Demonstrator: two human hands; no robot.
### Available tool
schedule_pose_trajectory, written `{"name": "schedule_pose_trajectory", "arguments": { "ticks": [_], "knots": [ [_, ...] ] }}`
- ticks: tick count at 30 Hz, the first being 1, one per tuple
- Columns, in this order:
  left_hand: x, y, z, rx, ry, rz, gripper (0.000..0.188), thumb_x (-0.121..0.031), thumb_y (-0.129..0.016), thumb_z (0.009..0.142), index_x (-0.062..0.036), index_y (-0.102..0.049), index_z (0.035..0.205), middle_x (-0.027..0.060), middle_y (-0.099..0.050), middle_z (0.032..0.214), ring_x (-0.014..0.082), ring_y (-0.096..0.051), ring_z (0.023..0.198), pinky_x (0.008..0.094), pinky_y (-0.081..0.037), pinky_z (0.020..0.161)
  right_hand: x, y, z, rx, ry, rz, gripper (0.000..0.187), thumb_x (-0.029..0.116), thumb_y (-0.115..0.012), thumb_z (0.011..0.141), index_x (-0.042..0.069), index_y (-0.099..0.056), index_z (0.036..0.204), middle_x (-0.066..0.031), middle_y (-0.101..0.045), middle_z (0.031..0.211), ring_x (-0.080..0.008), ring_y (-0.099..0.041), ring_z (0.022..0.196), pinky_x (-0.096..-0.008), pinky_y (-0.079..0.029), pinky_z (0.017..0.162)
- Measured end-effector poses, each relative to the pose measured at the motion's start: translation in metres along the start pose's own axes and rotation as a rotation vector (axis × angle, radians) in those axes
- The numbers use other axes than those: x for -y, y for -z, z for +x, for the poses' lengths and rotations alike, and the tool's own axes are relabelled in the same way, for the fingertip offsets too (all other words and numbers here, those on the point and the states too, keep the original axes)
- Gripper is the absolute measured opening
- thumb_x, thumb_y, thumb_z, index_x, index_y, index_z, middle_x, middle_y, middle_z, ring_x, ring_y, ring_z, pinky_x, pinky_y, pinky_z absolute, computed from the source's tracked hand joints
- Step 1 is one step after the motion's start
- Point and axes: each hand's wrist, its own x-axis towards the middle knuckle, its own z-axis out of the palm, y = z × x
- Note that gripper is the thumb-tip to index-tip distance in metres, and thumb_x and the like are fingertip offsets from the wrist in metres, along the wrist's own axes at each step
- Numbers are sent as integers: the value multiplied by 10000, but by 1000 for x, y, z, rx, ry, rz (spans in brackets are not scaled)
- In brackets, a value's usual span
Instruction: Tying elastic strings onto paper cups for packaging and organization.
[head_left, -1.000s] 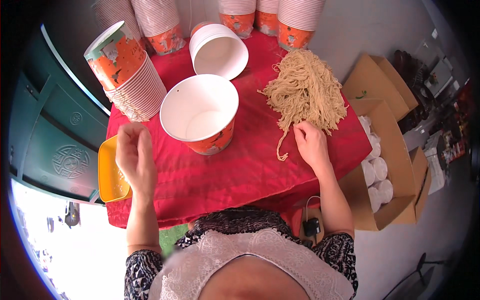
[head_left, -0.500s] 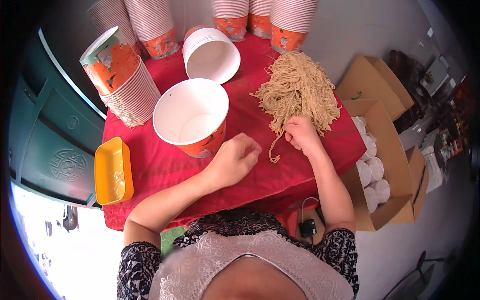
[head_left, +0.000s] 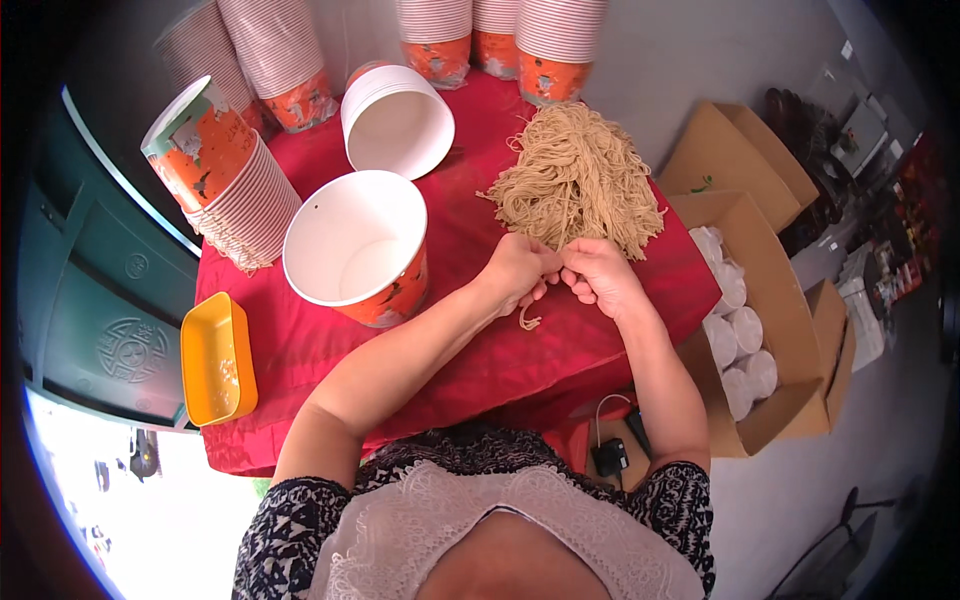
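A heap of beige cord (head_left: 575, 180) lies on the red cloth at the right. At its near edge my right hand (head_left: 603, 277) is closed in a pinch on a strand pulled from it. My left hand (head_left: 522, 272) meets it from the left, fingers closed on the same strand. The fingertips of both hands nearly touch. Below my left hand a short curled cord end (head_left: 529, 320) hangs out; the stretch between is hidden by my fingers. Left of my hands stands a large orange paper bucket (head_left: 390, 302), white and bare inside.
Behind it another paper bucket (head_left: 398, 130) lies tipped over. A tall nested stack (head_left: 245, 205) stands at the left, with wrapped stacks (head_left: 555, 50) at the back. A yellow tray (head_left: 190, 360) sits front left. Right of the table is an open carton (head_left: 775, 290) with white wrapped rolls.
My left hand has moved right, from beside the paper bucket to the cord at my right hand, and has taken hold of the strand. The view has shifted slightly.
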Motion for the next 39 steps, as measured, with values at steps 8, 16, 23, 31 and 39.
{"name": "schedule_pose_trajectory", "arguments": {
  "ticks": [8, 16, 23, 31, 39],
  "knots": [
    [-7, 12, -9, -134, 4, -144, 99, -78, -613, 925, 16, -618, 891, 95, -653, 747, 113, -545, 423, 226, -315, 310, -7, 11, -5, -31, 101, -1, 88, 105, -610, 922, 28, -622, 880, -42, -598, 708, -71, -445, 472, -228, -314, 381],
    [-6, 24, -16, -154, 6, -176, 106, -67, -578, 903, 38, -589, 917, 110, -640, 754, 128, -531, 411, 248, -311, 299, -8, 7, -13, -111, 232, 514, 64, 45, -577, 907, 46, -576, 843, -82, -647, 798, -67, -466, 489, -215, -333, 369],
    [-8, 36, -36, -150, -56, -243, 107, -116, -543, 927, -11, -556, 914, 135, -667, 849, 148, -559, 489, 244, -336, 355, -12, 28, -40, -91, 230, 552, 93, 100, -568, 955, 74, -608, 1035, -62, -603, 695, -65, -417, 436, -200, -283, 347],
    [-3, 39, -72, -33, -11, -262, 106, -122, -509, 945, -26, -542, 914, 140, -671, 857, 146, -569, 502, 233, -348, 349, -4, 42, -83, -231, 232, -13, 127, 146, -544, 984, 47, -621, 964, -72, -627, 678, -33, -405, 427, -196, -229, 339],
    [10, 42, -90, -25, 30, -176, 118, -124, -537, 982, -31, -564, 916, 137, -680, 801, 122, -578, 464, 211, -341, 320, -1, 22, -90, -473, 459, -897, 108, 115, -644, 898, 10, -667, 895, -139, -677, 733, -286, -667, 654, -374, -520, 638]
  ]
}}
